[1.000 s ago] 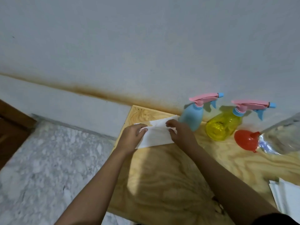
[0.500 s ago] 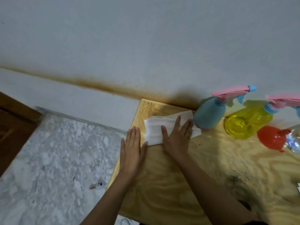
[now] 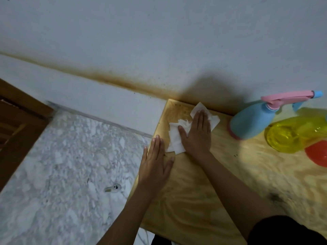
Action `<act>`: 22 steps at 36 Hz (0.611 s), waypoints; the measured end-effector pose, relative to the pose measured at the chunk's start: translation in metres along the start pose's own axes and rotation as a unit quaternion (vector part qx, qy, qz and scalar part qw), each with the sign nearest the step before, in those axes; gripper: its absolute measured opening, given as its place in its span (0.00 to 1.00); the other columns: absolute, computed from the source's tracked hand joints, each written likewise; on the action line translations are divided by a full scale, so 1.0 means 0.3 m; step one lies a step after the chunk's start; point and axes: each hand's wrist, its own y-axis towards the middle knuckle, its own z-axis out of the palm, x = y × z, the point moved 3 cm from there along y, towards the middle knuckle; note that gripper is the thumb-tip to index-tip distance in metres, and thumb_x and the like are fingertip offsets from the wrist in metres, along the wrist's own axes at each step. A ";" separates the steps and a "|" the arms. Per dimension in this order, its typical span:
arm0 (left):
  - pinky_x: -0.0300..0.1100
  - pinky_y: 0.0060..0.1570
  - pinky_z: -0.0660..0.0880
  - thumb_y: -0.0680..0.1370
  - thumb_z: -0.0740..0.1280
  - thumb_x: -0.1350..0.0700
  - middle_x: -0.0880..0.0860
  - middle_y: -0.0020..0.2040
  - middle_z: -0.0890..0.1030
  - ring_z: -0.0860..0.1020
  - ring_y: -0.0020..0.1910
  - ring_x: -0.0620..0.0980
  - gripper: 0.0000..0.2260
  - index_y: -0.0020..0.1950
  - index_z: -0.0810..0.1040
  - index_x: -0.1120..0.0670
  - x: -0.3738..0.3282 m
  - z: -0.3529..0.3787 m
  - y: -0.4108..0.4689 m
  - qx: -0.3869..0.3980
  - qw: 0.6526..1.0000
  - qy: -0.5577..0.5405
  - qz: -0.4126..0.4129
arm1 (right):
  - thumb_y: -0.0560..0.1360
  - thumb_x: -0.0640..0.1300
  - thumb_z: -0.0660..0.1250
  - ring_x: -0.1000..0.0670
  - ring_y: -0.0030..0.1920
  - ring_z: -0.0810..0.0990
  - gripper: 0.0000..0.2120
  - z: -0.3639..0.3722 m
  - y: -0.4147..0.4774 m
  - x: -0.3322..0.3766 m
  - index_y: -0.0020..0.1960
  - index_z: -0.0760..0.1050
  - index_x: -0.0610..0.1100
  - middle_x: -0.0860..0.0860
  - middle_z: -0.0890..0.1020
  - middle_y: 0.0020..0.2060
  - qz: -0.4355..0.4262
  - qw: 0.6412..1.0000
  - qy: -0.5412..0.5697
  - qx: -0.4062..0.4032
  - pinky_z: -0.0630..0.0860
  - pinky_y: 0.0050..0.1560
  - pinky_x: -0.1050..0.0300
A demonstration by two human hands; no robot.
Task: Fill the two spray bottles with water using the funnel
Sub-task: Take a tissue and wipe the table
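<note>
Blue spray bottle (image 3: 251,121): stands on the board to the right of the right hand, well apart from it. The body is opaque, so I cannot tell what is inside. Its long axis slants from the base, low and nearer the hand, up to the pink trigger head, and the blue nozzle tip points right, away from both hands.
Yellow spray bottle (image 3: 292,135): just beyond the blue one, farther from the hands and touching or overlapping it from where I look. It is see-through yellow, but I cannot make out a water level. Its head is cut off at the right edge.
Funnel (image 3: 316,154): red, just beside the yellow bottle on the near side. Only part of it shows, and it sits in neither of the 2 bottles.
Right hand (image 3: 198,133): palm down, fingers straight and together, pressing flat on a crumpled white tissue (image 3: 175,140). It grips nothing.
Left hand (image 3: 155,165): flat, fingers straight, lying on the board's left edge just beside the tissue and holding nothing.
Board (image 3: 203,200): pale plywood under both hands, with its far edge against the wall (image 3: 159,41).
Floor (image 3: 62,165): grey marbled, left of the left hand, with 1 small object (image 3: 113,188) lying on it.
Sleeve (image 3: 283,230): dark, on the right arm.
</note>
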 end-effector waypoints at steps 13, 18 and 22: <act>0.52 0.72 0.47 0.81 0.47 0.38 0.52 0.78 0.55 0.51 0.77 0.47 0.31 0.77 0.50 0.55 0.058 -0.015 -0.068 0.001 1.000 0.008 0.025 | 0.76 0.58 0.46 0.49 0.77 0.46 0.34 0.035 0.009 0.058 0.76 0.46 0.39 0.44 0.50 0.77 -0.187 0.980 0.013 0.063 0.38 0.73 0.62; 0.51 0.72 0.45 0.81 0.45 0.37 0.52 0.78 0.54 0.49 0.77 0.46 0.31 0.77 0.49 0.55 0.072 -0.006 -0.064 0.015 0.999 0.021 0.022 | 0.78 0.53 0.49 0.47 0.76 0.53 0.30 0.032 -0.021 0.052 0.75 0.54 0.38 0.43 0.57 0.75 -0.238 0.968 -0.004 0.084 0.41 0.72 0.62; 0.48 0.74 0.44 0.80 0.44 0.37 0.51 0.78 0.50 0.45 0.77 0.44 0.31 0.77 0.47 0.55 0.073 -0.006 -0.069 0.020 0.999 0.020 0.029 | 0.77 0.47 0.53 0.41 0.69 0.70 0.24 0.019 -0.070 0.026 0.68 0.68 0.35 0.39 0.73 0.67 -0.268 0.960 0.023 0.081 0.58 0.71 0.55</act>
